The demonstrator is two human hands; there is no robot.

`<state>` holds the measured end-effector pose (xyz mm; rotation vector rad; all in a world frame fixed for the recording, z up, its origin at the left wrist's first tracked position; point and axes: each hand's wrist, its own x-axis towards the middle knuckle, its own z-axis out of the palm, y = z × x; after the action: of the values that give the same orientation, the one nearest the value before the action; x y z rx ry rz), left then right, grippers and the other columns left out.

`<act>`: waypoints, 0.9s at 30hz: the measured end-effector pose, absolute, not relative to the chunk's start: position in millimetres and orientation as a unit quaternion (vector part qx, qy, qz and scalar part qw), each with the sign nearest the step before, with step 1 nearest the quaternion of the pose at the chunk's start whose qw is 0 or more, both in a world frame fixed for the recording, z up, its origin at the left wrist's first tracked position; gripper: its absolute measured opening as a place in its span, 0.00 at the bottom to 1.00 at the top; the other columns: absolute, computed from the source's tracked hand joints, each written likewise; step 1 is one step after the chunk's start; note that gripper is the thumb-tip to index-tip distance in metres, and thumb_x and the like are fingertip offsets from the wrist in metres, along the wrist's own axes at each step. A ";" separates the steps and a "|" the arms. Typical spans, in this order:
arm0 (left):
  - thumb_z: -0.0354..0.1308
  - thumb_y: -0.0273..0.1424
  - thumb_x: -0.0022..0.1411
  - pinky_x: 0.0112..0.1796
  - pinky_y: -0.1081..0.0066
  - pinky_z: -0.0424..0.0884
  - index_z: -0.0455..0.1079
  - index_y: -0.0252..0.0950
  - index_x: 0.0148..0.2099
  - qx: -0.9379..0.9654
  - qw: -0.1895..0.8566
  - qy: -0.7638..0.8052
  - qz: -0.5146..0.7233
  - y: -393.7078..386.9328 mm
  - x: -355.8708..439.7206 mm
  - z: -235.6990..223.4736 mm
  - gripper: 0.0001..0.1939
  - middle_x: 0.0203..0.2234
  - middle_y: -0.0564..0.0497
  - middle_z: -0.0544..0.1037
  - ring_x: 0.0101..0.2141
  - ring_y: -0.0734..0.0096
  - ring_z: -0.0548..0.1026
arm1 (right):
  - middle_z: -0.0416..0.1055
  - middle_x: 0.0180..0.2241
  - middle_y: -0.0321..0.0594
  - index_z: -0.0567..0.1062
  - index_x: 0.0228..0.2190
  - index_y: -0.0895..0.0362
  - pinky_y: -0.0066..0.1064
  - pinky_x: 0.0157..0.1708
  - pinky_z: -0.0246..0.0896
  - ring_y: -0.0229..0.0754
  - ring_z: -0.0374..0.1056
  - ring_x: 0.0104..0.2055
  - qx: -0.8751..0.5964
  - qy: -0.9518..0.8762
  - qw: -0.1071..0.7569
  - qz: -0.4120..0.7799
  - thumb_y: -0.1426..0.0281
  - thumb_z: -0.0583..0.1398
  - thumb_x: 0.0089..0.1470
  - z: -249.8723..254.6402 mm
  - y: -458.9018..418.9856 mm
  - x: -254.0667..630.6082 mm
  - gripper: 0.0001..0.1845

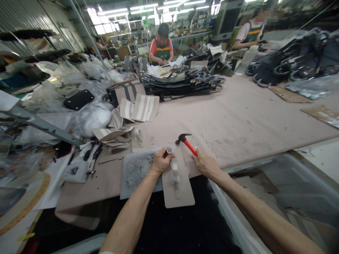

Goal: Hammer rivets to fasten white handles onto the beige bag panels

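My left hand is closed round a short metal punch, its round top facing up. The punch stands over the far end of a beige panel with a plastic-wrapped handle strap along it. Beneath lies a grey, scuffed board, and the panel's near end overhangs the table edge. My right hand grips a claw hammer by its red handle. The dark hammer head is just right of the punch and apart from it. The punch's lower tip is hidden by my left hand.
Small metal rivets lie scattered on the table. More beige panels are heaped at left, with a stack of dark bags behind. A translucent bin stands at right. Two co-workers sit across the table.
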<state>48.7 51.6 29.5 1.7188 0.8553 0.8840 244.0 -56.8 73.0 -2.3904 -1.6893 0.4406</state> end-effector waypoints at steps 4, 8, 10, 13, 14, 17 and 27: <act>0.64 0.34 0.54 0.32 0.76 0.67 0.73 0.36 0.36 0.699 0.488 0.363 0.376 51.1 48.8 29.4 0.08 0.26 0.55 0.74 0.28 0.74 0.70 | 0.59 0.58 0.58 0.61 0.60 0.60 0.42 0.48 0.57 0.55 0.61 0.54 -0.713 -0.683 0.158 0.001 0.73 0.56 0.59 64.7 -59.1 218.3 0.28; 0.65 0.35 0.54 0.32 0.76 0.67 0.74 0.35 0.35 0.688 0.487 0.369 0.391 50.6 50.9 31.4 0.09 0.26 0.55 0.74 0.28 0.75 0.69 | 0.59 0.57 0.51 0.69 0.51 0.56 0.37 0.43 0.60 0.47 0.63 0.45 -0.553 -0.816 0.166 0.026 0.79 0.52 0.57 66.8 -59.9 195.3 0.21; 0.66 0.35 0.53 0.32 0.76 0.67 0.74 0.35 0.34 0.668 0.498 0.379 0.403 50.8 52.6 32.5 0.10 0.25 0.55 0.74 0.28 0.75 0.70 | 0.59 0.57 0.53 0.72 0.43 0.58 0.37 0.40 0.60 0.45 0.63 0.41 -0.560 -0.812 0.162 0.015 0.79 0.51 0.58 63.2 -56.9 189.8 0.15; 0.66 0.34 0.51 0.32 0.76 0.67 0.75 0.35 0.36 0.633 0.501 0.411 0.424 51.8 54.2 32.6 0.10 0.26 0.55 0.75 0.28 0.74 0.71 | 0.64 0.53 0.53 0.73 0.40 0.60 0.38 0.39 0.59 0.46 0.62 0.39 -0.568 -0.807 0.159 0.001 0.81 0.51 0.57 57.0 -53.3 187.1 0.13; 0.66 0.34 0.51 0.32 0.76 0.67 0.75 0.35 0.37 0.623 0.497 0.423 0.430 52.3 54.1 32.6 0.10 0.26 0.55 0.76 0.28 0.74 0.71 | 0.67 0.49 0.52 0.72 0.39 0.60 0.38 0.38 0.59 0.45 0.61 0.38 -0.564 -0.811 0.159 0.010 0.82 0.51 0.56 56.3 -52.9 187.1 0.13; 0.64 0.35 0.53 0.31 0.76 0.68 0.75 0.35 0.38 0.591 0.488 0.454 0.455 53.8 51.1 36.8 0.11 0.27 0.54 0.76 0.28 0.74 0.72 | 0.69 0.40 0.45 0.70 0.38 0.59 0.35 0.38 0.59 0.44 0.61 0.37 -0.568 -0.799 0.192 0.042 0.82 0.51 0.56 58.6 -54.3 187.6 0.13; 0.64 0.37 0.53 0.26 0.74 0.71 0.71 0.33 0.38 0.580 0.515 0.464 0.428 52.0 37.2 71.9 0.14 0.25 0.53 0.75 0.24 0.73 0.75 | 0.71 0.37 0.48 0.71 0.37 0.59 0.38 0.40 0.60 0.46 0.63 0.36 -0.517 -0.827 0.222 0.017 0.82 0.50 0.50 67.9 -63.4 178.2 0.15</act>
<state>37.2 52.0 71.9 1.3922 1.1144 1.0284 178.2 -63.4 67.9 -1.4284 -2.2841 0.0457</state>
